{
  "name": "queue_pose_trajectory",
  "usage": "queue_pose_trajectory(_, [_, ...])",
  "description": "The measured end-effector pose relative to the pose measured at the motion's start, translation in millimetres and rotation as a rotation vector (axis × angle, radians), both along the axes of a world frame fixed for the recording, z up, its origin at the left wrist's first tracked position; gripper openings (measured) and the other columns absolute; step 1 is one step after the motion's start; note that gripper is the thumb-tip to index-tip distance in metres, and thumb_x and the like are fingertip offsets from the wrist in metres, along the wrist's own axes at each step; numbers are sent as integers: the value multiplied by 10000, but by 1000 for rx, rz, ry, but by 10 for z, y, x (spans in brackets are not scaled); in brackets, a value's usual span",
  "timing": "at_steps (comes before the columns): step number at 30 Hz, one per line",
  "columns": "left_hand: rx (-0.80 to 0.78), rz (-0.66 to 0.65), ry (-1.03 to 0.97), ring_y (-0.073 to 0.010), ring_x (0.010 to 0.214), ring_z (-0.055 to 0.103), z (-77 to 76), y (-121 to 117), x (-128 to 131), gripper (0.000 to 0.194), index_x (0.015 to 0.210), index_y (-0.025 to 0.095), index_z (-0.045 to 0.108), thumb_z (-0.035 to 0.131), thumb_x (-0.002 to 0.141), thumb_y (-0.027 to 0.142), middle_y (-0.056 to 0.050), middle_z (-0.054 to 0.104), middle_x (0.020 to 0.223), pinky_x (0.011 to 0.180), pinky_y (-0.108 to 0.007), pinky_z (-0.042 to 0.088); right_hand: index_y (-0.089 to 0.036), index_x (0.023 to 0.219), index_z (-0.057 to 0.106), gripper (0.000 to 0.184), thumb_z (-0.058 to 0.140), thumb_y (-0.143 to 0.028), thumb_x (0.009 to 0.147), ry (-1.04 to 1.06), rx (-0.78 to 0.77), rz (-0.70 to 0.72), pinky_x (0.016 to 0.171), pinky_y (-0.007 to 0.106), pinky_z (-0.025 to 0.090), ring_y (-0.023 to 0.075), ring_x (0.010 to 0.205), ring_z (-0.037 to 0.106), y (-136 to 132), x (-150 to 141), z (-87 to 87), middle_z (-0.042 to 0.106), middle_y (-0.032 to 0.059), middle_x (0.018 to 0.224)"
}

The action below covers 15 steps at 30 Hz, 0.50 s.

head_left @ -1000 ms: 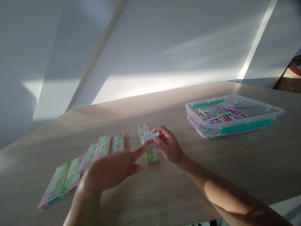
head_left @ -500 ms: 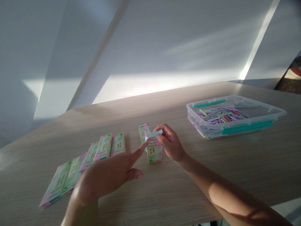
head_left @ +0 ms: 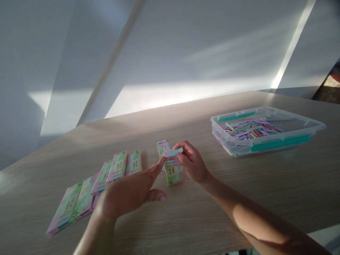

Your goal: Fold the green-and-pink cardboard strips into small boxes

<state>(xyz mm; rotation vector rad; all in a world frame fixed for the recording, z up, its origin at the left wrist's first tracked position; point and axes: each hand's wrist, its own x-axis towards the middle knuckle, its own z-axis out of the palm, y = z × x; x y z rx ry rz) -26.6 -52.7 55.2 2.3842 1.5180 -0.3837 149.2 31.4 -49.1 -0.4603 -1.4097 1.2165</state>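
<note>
A small pink-and-green box (head_left: pixel 172 170) lies on the wooden table (head_left: pixel 239 184) in front of me, its far flap open. My right hand (head_left: pixel 191 162) pinches a short pale blue stick (head_left: pixel 173 152) just above the box's open end. My left hand (head_left: pixel 132 193) reaches in from the lower left, its index finger stretched out and touching the box's near left side, the other fingers loosely curled and holding nothing.
A row of several matching flat boxes (head_left: pixel 103 180) lies fanned out to the left. A clear plastic bin (head_left: pixel 267 136) with teal latches, holding many coloured sticks, stands at the right. A grey wall rises behind the table's far edge.
The left hand has slid slightly right and forward, index finger staying at the box. The right hand keeps the stick over the box with hardly any shift.
</note>
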Motion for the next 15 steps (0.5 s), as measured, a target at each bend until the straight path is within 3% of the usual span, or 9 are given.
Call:
queue_pose_trajectory(6, [-55, 44, 27, -321, 1070, 666, 4, 17, -77, 886, 1592, 109, -43, 483, 1010, 519, -186, 716, 1159, 911, -390, 471, -217, 894, 574, 141, 511, -146, 790, -28, 42, -14, 571, 229, 445, 125, 654, 550, 37, 0, -48, 602, -4, 788])
queue_pose_trajectory(11, [-58, 69, 50, -313, 1051, 669, 19, 23, -129, 818, 1600, 134, 8, 448, 1020, 510, -158, 732, 1117, 910, -392, 476, -225, 882, 575, 130, 515, -158, 788, -35, 57, -13, 645, 264, 507, 171, 784, 629, 60, 6, -81, 644, 15, 808])
queue_pose_trajectory(15, [-60, 74, 58, -295, 1008, 677, 24, 42, -142, 799, 1600, 136, 20, 421, 1023, 515, -156, 735, 1107, 898, -383, 486, -228, 853, 584, 115, 519, -155, 792, -37, 51, -18, 673, 284, 517, 184, 776, 630, 52, 15, -81, 580, -11, 662])
